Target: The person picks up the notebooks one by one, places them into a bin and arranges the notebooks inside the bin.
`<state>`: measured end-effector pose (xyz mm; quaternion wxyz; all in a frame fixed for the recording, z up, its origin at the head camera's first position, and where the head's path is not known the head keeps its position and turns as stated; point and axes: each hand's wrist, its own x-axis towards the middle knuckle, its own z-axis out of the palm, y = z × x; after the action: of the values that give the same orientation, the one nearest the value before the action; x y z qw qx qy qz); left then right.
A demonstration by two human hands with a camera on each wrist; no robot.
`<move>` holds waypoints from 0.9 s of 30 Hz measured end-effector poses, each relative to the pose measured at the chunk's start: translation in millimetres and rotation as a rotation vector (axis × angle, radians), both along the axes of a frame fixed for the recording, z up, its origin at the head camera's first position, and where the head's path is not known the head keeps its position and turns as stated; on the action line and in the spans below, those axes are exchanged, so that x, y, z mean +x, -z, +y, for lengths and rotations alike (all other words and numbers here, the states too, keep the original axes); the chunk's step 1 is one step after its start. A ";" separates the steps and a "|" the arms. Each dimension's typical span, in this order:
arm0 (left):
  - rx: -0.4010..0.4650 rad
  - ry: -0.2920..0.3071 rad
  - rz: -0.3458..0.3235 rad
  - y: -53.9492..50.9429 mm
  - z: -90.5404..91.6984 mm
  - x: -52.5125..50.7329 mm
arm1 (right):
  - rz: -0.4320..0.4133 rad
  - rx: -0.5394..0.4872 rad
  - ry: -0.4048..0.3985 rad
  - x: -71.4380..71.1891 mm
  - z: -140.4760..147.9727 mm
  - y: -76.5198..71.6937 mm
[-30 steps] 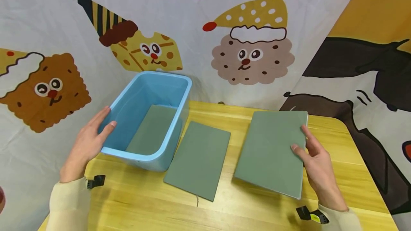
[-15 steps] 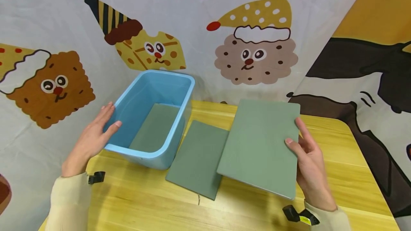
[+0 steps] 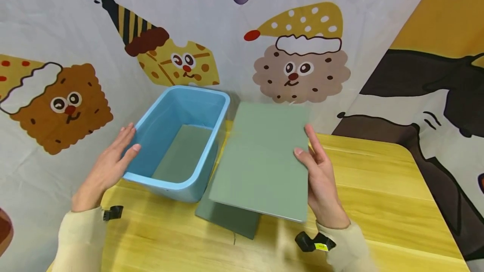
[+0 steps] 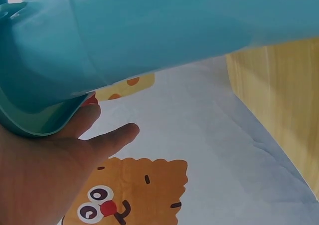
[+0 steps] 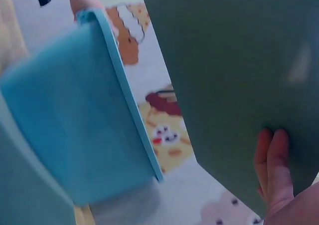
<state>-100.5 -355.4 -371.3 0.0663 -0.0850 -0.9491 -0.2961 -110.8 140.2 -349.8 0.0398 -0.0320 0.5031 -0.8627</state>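
My right hand [image 3: 321, 171] holds a large, thin green notebook [image 3: 264, 154] by its right edge, thumb on top and fingers underneath. Tilted above the table, the notebook partly covers a second green notebook [image 3: 230, 219], which lies on the table with a short thread at its near edge. A blue plastic bin [image 3: 206, 150] stands to the left. Inside it, another flat green piece [image 3: 183, 152] lies on the bottom. My left hand [image 3: 109, 160] rests at the bin's left rim, thumb over the inside. In the left wrist view its fingers [image 4: 117, 139] stretch out fairly straight beneath the rim.
The yellow wood-grain table [image 3: 378, 192] extends to the right, with a rounded far corner. Behind it hangs a pale cloth [image 3: 234, 62] printed with cartoon biscuits and cheese, close to the bin's back. Black straps sit at both wrists.
My right hand has carried the large notebook leftwards and raised it, from the right part of the table to over the second notebook beside the bin. The left hand stays at the rim.
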 end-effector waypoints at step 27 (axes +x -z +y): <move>0.013 -0.005 0.015 2.6 -0.9 3.0 | 0.054 0.061 -0.119 -53.2 -150.4 -12.5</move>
<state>-97.5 -356.3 -373.9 0.0750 -0.0844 -0.9468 -0.3014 -164.0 -10.3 -337.3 0.0785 -0.0837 0.5274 -0.8418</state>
